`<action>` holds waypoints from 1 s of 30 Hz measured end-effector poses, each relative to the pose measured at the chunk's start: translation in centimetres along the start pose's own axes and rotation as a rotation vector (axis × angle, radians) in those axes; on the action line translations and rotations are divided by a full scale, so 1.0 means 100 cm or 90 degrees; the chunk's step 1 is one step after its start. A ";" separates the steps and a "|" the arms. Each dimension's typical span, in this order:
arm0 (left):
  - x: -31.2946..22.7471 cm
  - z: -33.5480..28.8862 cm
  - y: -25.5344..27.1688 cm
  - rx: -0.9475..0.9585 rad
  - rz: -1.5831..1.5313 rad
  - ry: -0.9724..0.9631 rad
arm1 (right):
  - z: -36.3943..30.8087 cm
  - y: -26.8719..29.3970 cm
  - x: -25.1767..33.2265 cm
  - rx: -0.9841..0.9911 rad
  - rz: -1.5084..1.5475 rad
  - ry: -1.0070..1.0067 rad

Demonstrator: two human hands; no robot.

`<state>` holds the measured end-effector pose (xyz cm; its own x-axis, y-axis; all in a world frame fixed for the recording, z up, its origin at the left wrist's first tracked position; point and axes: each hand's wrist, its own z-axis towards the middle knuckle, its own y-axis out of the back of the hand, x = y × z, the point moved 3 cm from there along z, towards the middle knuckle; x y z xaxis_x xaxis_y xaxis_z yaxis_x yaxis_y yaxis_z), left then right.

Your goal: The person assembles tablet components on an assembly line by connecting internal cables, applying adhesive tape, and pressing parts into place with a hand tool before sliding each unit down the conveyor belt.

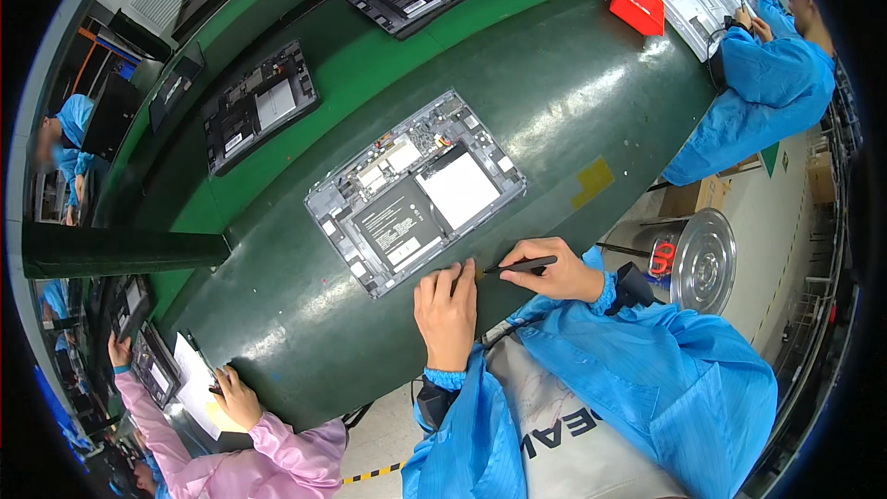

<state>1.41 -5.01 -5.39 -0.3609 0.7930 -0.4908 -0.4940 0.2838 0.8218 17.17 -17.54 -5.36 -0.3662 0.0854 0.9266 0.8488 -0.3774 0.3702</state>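
Our open tablet (416, 192) lies back-up on green desk (573, 92), innards showing. Just below tablet's near edge, our right hand (552, 270) pinches black tool (519, 266), fingers closed round it, tip toward tablet. Our left hand (446, 311) flat beside, fingers extended, holding nothing. Above tablet, more opened units (259, 106). Right of tablet, yellow tape patch (593, 181).

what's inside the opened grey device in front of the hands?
Inside the opened grey device: a black battery pack, a white panel, small boards along the edges. Anything beneath them is covered.
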 end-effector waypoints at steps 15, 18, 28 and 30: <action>-0.002 0.006 -0.003 -0.048 -0.003 0.010 | -0.003 -0.002 0.013 0.024 -0.056 0.128; -0.002 0.009 0.000 -0.041 -0.018 0.003 | 0.005 0.016 0.017 -0.084 0.034 0.096; 0.004 0.054 0.040 -0.088 0.068 -0.061 | 0.082 0.063 0.014 -0.086 0.102 0.095; 0.011 0.060 0.036 -0.016 0.104 -0.059 | 0.097 0.062 0.014 -0.076 0.096 0.109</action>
<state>3.97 0.13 -1.24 -0.3640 0.8740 -0.3219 -0.4553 0.1345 0.8801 25.60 -10.85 -1.12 -0.3062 -0.1339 0.9425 0.8514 -0.4813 0.2082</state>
